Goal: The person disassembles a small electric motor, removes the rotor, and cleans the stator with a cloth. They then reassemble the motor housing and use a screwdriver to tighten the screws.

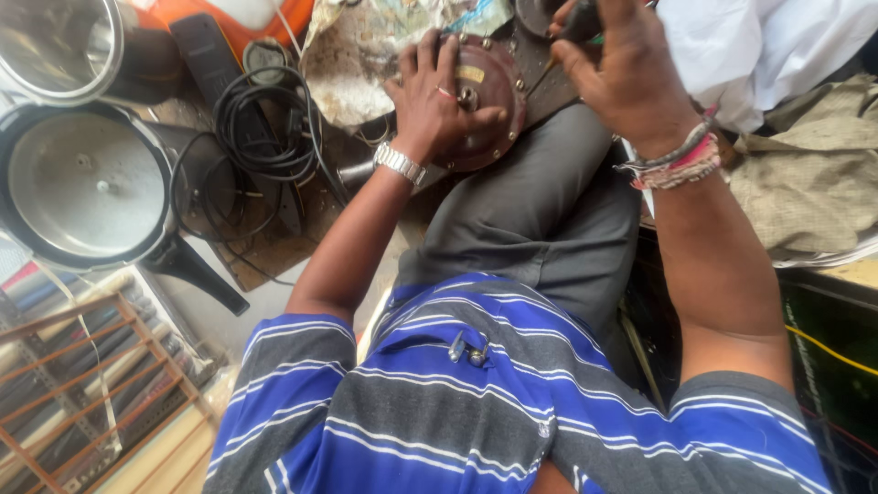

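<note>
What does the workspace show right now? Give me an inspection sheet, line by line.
Surface: dirty, cluttered bench.
Job's things: round brown motor housing with rim bolts, propped against the knee.
Clutter: pressure cooker, steel pot, crumpled paper, white cloth.
Grippers: left hand flat on the housing; right hand grips a dark tool handle, only partly visible.
Cables: coiled black cable; yellow wire.
Surroundings: wooden rack.

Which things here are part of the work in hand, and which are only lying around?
In use:
- motor housing, under left hand
- dark tool, gripped by right hand

Lying about:
- pressure cooker
- coiled cable
- white cloth
- wooden rack
</note>
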